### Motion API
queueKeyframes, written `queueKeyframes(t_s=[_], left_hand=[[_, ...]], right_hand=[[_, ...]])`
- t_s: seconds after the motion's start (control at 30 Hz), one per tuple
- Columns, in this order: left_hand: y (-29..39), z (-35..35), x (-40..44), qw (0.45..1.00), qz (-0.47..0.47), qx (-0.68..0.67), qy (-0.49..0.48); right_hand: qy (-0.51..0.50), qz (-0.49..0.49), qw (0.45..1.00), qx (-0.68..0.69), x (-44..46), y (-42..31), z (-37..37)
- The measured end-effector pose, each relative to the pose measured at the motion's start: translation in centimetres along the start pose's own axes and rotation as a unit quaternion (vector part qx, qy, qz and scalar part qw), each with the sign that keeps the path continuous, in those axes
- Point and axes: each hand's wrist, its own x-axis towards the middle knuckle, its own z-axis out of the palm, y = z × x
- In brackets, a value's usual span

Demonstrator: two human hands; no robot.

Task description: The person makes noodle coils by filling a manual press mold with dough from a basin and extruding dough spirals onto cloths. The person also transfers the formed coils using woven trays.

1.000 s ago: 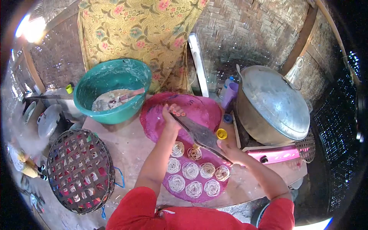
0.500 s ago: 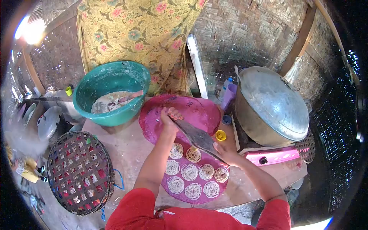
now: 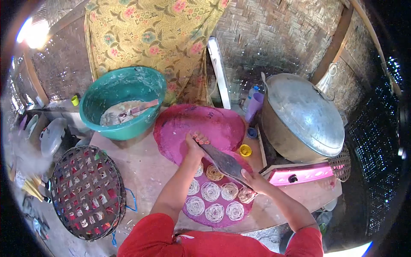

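My left hand is wrapped round the upper left end of a dark, flat, paddle-shaped tool. At its lower right end, my right hand is closed on it, thumb on top. The tool slants above a pink oval mat, on which several coiled noodle nests lie in rows. Two or three nests near the tool look yellower than the rest. My left forearm and the tool partly cover the upper rows. Beyond my left hand lies another pink mat.
A green basin holding whitish dough stands at the back left. On the left is a round woven basket with noodles showing through. A large lidded pot sits over a pink stove. Small yellow cup stands nearby.
My left hand has moved a little right and down, bringing the tool's left end with it. The right hand has shifted only slightly. Both still hold the tool.
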Motion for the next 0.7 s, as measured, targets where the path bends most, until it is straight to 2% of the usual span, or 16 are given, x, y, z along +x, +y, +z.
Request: queueKeyframes(t_s=[0.07,0.1,0.23,0.33,0.4,0.47,0.5,0.53,0.57,0.6,0.63,0.67,0.7], left_hand=[[-0.3,-0.6,0.8,1.0,-0.005,-0.002,-0.018],[-0.5,-0.8,1.2,0.999,-0.014,-0.006,-0.031],[-0.4,1.7,1.9,0.998,-0.029,0.004,-0.053],[0.5,8.9,-0.3,0.993,0.004,0.022,-0.119],[1.6,14.8,-4.1,0.985,0.011,0.011,-0.173],[2.8,18.6,-9.4,0.945,0.026,0.019,-0.325],[2.9,20.3,-12.9,0.94,0.073,0.057,-0.329],[2.7,21.3,-16.3,0.931,0.118,0.094,-0.333],[2.3,21.3,-19.3,0.907,0.13,0.188,-0.353],[1.6,20.0,-22.1,0.875,0.141,0.279,-0.369],[0.7,16.6,-25.2,0.762,0.16,0.554,-0.293],[-0.1,13.4,-27.7,0.576,0.167,0.777,-0.189],[-1.6,11.8,-28.1,0.531,0.041,0.798,-0.284]], right_hand=[[-0.011,0.023,0.999,0.021,-0.4,-0.5,-0.2],[0.015,0.011,1.0,-0.013,0.6,0.8,-0.1],[0.034,0.007,0.999,-0.013,-1.0,-1.6,-1.3],[0.027,-0.016,0.999,-0.01,-5.7,-7.1,-3.9],[-0.032,-0.059,0.998,0.007,-7.3,-7.0,-6.5],[0.071,-0.17,0.982,-0.042,-13.2,-10.9,-6.9],[0.071,-0.17,0.982,-0.038,-15.1,-11.4,-7.0],[0.155,-0.223,0.957,-0.101,-16.7,-11.8,-7.1],[0.239,-0.274,0.917,-0.162,-17.7,-11.8,-7.0],[0.241,-0.275,0.917,-0.159,-18.1,-11.3,-6.6],[0.195,-0.284,0.928,-0.14,-18.4,-10.6,-5.9],[0.149,-0.295,0.936,-0.121,-18.7,-10.2,-5.5],[0.099,-0.21,0.959,-0.164,-19.6,-11.4,-4.0]])
